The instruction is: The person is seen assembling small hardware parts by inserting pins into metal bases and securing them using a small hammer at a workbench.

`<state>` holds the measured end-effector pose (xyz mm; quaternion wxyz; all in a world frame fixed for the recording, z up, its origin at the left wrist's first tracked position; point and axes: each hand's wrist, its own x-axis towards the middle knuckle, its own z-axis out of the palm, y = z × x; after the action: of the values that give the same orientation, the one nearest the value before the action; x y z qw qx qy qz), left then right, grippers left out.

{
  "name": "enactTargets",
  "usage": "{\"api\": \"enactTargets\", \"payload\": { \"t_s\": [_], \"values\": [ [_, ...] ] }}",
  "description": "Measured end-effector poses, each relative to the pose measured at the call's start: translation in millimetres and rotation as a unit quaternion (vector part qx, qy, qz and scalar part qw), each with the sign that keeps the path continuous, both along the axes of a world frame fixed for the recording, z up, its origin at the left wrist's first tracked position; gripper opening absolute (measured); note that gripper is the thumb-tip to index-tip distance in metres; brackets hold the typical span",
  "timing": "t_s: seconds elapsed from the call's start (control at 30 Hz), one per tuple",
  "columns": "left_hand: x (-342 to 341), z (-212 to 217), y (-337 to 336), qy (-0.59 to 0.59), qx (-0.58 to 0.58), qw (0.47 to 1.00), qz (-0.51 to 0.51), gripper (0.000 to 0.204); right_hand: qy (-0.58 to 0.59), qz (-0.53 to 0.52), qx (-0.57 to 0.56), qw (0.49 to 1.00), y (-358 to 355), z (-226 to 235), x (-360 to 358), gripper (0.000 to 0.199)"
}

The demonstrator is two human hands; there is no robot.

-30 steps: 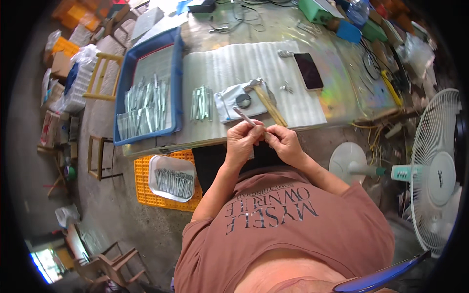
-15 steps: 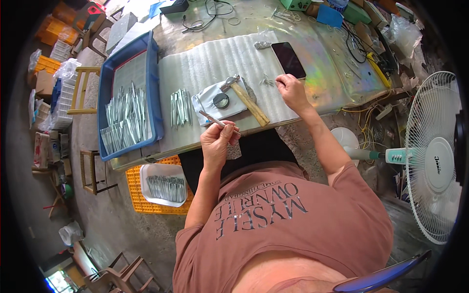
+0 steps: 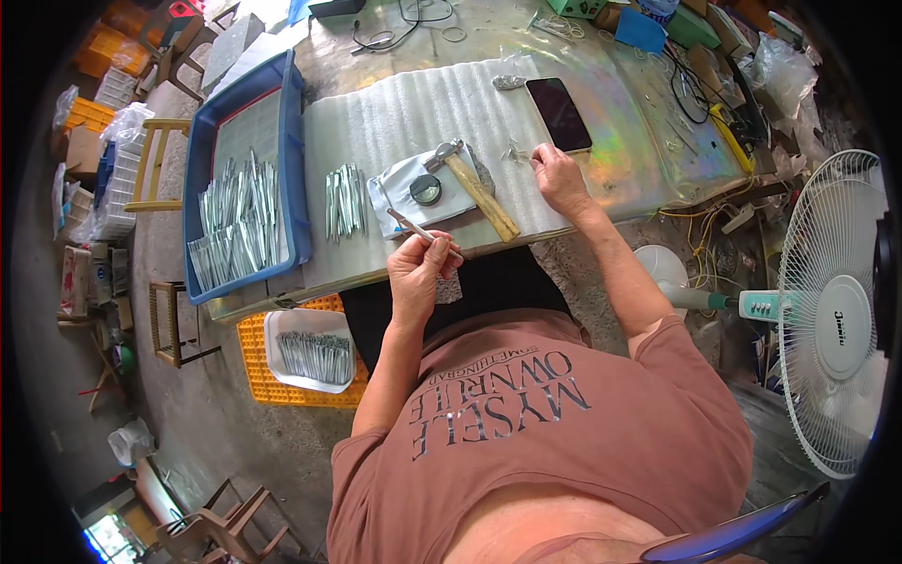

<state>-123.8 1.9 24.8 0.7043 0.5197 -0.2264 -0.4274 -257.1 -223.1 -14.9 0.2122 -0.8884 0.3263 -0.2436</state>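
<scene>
Right hand (image 3: 561,177) has advanced to small metal pieces (image 3: 516,153), fingertips pinching; left hand (image 3: 420,266) grips a thin, light, stiff metal strip (image 3: 420,229) mid-length.

A phone (image 3: 560,114) with a dark, blank screen is lying flat on the white foam mat, just beyond the right hand (image 3: 560,177). Clear plastic bags (image 3: 122,132) and orange crates (image 3: 86,115) are sitting at the far left, beside the worktop (image 3: 648,160).
</scene>
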Motion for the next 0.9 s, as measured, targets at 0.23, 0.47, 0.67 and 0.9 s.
{"api": "enactTargets", "payload": {
  "t_s": [0.23,0.47,0.67,0.9],
  "values": [
    [-1.7,3.3,-6.4,0.036,-0.028,0.999,-0.007,0.017,-0.175,0.015,0.209,0.962,29.0,30.4,-6.4,0.010],
    [-5.1,9.6,-14.5,0.092,-0.063,0.994,-0.001,0.015,-0.284,0.142,0.440,0.840,74.2,62.8,-3.0,0.012],
    [-9.4,18.3,-18.9,0.148,-0.104,0.983,0.011,0.016,-0.280,0.187,0.490,0.804,104.1,69.1,1.1,0.016],
    [-11.9,16.6,-14.9,0.175,-0.120,0.977,0.015,0.016,-0.264,0.211,0.481,0.809,117.5,74.2,5.1,0.016]
  ]
}}
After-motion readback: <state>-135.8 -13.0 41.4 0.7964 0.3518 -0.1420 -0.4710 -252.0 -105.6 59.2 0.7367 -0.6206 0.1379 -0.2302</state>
